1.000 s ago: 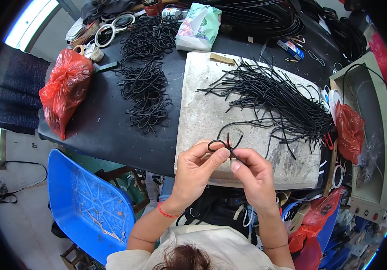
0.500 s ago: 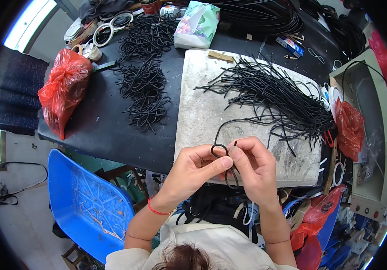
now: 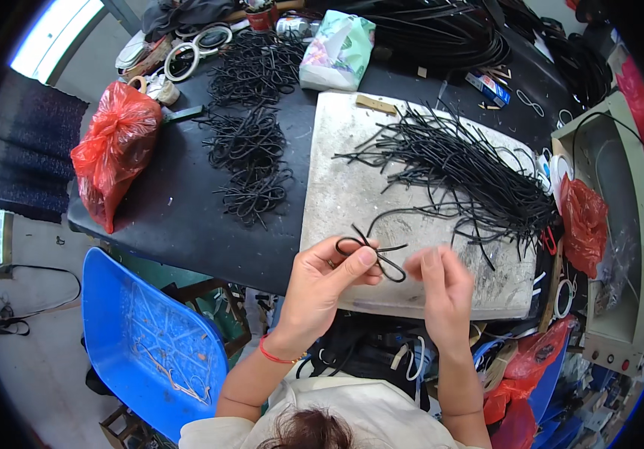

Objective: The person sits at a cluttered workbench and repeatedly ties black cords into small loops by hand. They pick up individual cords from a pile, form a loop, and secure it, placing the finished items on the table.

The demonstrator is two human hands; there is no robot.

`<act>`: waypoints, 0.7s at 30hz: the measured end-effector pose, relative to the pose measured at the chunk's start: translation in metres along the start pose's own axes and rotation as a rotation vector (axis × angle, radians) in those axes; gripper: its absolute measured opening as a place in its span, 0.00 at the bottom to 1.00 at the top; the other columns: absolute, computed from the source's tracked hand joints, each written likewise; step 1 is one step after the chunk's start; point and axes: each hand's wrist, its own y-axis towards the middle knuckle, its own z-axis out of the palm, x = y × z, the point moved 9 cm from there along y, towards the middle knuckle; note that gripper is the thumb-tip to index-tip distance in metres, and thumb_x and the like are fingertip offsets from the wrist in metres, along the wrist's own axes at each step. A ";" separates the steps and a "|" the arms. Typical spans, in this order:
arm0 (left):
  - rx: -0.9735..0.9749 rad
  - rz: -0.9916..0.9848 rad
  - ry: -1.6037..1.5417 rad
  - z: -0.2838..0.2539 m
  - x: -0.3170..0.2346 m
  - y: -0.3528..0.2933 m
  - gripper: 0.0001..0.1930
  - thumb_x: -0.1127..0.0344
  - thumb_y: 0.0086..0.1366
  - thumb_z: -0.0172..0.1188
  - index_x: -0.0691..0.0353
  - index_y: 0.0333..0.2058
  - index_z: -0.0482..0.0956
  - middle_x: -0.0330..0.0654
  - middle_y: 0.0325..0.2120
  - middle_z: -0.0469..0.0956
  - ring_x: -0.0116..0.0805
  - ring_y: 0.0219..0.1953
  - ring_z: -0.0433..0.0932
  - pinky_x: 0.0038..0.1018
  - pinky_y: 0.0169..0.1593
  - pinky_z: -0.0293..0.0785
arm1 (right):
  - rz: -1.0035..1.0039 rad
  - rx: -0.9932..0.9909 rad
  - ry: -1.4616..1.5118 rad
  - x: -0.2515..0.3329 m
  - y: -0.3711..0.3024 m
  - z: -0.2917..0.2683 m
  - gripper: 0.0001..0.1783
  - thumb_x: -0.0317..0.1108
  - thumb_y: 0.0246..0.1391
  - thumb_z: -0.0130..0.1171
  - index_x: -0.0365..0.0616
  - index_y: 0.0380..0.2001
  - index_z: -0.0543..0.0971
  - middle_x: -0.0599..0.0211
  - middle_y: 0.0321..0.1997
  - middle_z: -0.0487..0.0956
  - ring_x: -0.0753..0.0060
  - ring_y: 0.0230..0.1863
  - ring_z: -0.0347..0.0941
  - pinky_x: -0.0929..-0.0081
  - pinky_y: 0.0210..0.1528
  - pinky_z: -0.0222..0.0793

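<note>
Between the thumb and fingers of my left hand (image 3: 327,278) is a thin black cord (image 3: 391,269), bent into small loops that cross at the fingertips. Its short ends stick out up and to the right. My right hand (image 3: 445,288) is just right of the loops, apart from them, with fingers loosely curled and slightly blurred; I see nothing in it. Both hands are over the near edge of a worn white board (image 3: 337,202). A large bundle of straight black cords (image 3: 456,161) lies on the board beyond them.
Looped black cords (image 3: 251,138) lie in piles on the dark table (image 3: 179,172), left of the board. Around them are a red plastic bag (image 3: 116,150), a tissue pack (image 3: 338,49) and white tape rolls (image 3: 182,61). A blue tub (image 3: 150,329) stands below left; a metal frame (image 3: 621,247) rises at right.
My right hand has let go of the cord and drawn away to the right. The looped cord now stays in my left hand alone, its loops spread wider. The view has shifted slightly.
</note>
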 end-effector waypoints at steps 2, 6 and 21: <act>-0.009 -0.015 0.000 0.004 0.005 -0.001 0.09 0.71 0.60 0.55 0.70 0.37 0.74 0.43 0.30 0.76 0.28 0.31 0.77 0.22 0.38 0.75 | 0.044 0.030 0.025 -0.002 -0.005 0.004 0.07 0.30 0.55 0.52 0.36 0.29 0.73 0.72 0.26 0.72 0.86 0.27 0.65 0.84 0.32 0.63; 0.007 0.004 0.088 0.015 0.002 -0.008 0.09 0.73 0.60 0.54 0.71 0.38 0.73 0.45 0.30 0.77 0.31 0.33 0.78 0.24 0.40 0.77 | -0.052 -0.019 0.122 0.003 0.002 0.010 0.07 0.30 0.53 0.54 0.36 0.27 0.74 0.70 0.25 0.72 0.85 0.26 0.66 0.84 0.31 0.62; 0.187 0.089 0.539 0.034 0.002 -0.036 0.07 0.71 0.60 0.55 0.69 0.35 0.75 0.37 0.24 0.76 0.19 0.25 0.72 0.17 0.30 0.69 | -0.268 -0.095 -0.320 0.061 -0.034 -0.002 0.04 0.27 0.48 0.55 0.36 0.27 0.74 0.59 0.22 0.70 0.66 0.22 0.67 0.76 0.24 0.61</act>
